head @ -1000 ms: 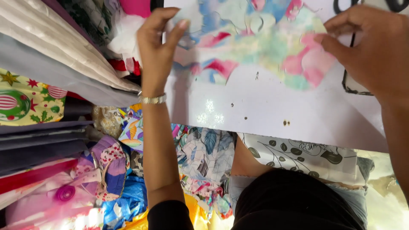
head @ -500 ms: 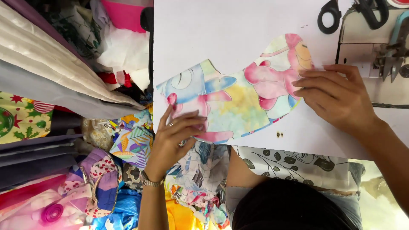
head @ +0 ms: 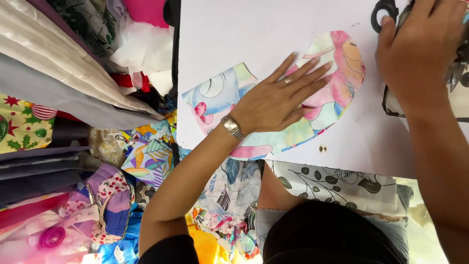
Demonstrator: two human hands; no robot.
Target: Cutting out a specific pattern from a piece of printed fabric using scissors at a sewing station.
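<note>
A curved, colourful printed fabric piece (head: 215,95) lies flat on the white table (head: 244,34). My left hand (head: 278,100) rests flat on the middle of it, fingers spread, with a ring and a metal wrist bracelet (head: 232,127). My right hand (head: 420,54) is off the fabric at the upper right. It lies over the black-handled scissors (head: 381,10) and the edge of a sewing machine (head: 459,98). Its fingers are curled and hidden from me, so what they grip is unclear.
Folded and rolled fabrics (head: 73,83) are stacked along the left. Loose printed cloth scraps (head: 146,156) lie heaped below the table edge. A grey leaf-patterned fabric (head: 332,181) hangs at the near table edge over my lap.
The fabric piece went from held up to lying flat on the table. My left hand moved onto its middle. My right hand left the fabric and moved up right to the scissors.
</note>
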